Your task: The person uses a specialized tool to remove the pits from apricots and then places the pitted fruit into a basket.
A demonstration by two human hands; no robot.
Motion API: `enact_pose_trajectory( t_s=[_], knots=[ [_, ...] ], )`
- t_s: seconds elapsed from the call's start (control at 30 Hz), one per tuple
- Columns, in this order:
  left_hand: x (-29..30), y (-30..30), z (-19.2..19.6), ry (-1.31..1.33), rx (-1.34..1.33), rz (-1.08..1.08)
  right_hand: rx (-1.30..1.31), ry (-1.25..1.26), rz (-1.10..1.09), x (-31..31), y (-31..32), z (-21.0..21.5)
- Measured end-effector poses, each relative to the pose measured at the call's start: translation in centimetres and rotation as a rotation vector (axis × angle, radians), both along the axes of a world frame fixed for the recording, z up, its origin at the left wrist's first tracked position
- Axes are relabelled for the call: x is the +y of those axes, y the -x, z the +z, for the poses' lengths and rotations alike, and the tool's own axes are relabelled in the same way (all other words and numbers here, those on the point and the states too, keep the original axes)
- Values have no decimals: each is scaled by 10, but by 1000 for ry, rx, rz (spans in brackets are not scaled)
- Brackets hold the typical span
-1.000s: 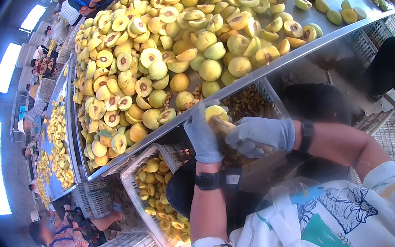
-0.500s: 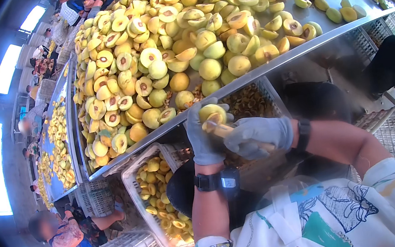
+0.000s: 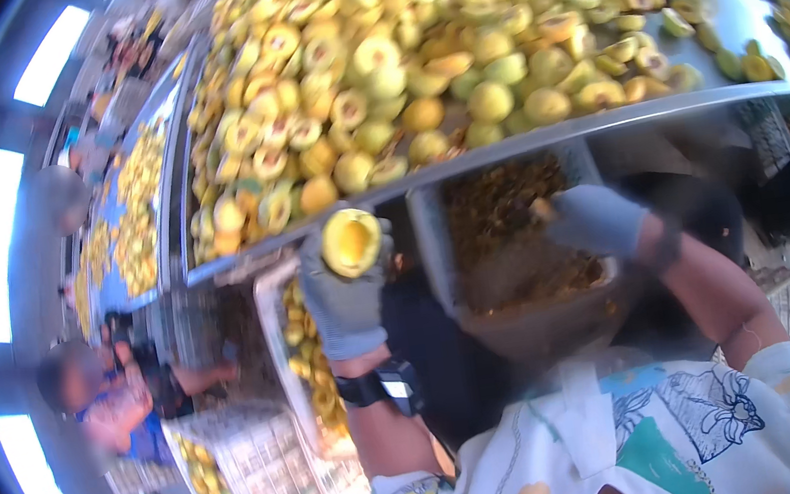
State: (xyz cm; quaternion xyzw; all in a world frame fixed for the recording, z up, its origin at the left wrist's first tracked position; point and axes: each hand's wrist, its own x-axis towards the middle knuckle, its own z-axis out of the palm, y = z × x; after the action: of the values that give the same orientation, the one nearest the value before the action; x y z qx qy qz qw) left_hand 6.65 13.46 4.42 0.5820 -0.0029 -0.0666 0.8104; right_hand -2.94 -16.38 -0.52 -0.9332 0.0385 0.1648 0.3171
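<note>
Head view: hollowed fruit half (image 3: 351,243) in the left hand (image 3: 345,305)

Left of the frame's centre, the grey-gloved left hand grips the yellow fruit half, its hollow facing the camera. Right of centre, the gloved right hand (image 3: 601,220) is closed around a tan object (image 3: 543,210), too blurred to identify, overlapping the upper right of a bin (image 3: 433,252) of brown scraps. Across the top, cut fruit (image 3: 491,102) is heaped on the metal counter (image 3: 639,116)

gap between hands (image 3: 347,299) (image 3: 601,218), table edge (image 3: 620,119) (beyond)
</note>
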Motion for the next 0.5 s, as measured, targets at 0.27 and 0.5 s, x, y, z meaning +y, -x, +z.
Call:
enact_pose_trajectory(
  t_s=[0.27, 0.5],
  knots=[
    [291, 119, -107, -624, 80, 604, -9, 11, 30, 11, 3, -20],
    [206, 207, -188, -992, 577, 28, -90, 272, 250, -20, 7, -73]
  ],
)
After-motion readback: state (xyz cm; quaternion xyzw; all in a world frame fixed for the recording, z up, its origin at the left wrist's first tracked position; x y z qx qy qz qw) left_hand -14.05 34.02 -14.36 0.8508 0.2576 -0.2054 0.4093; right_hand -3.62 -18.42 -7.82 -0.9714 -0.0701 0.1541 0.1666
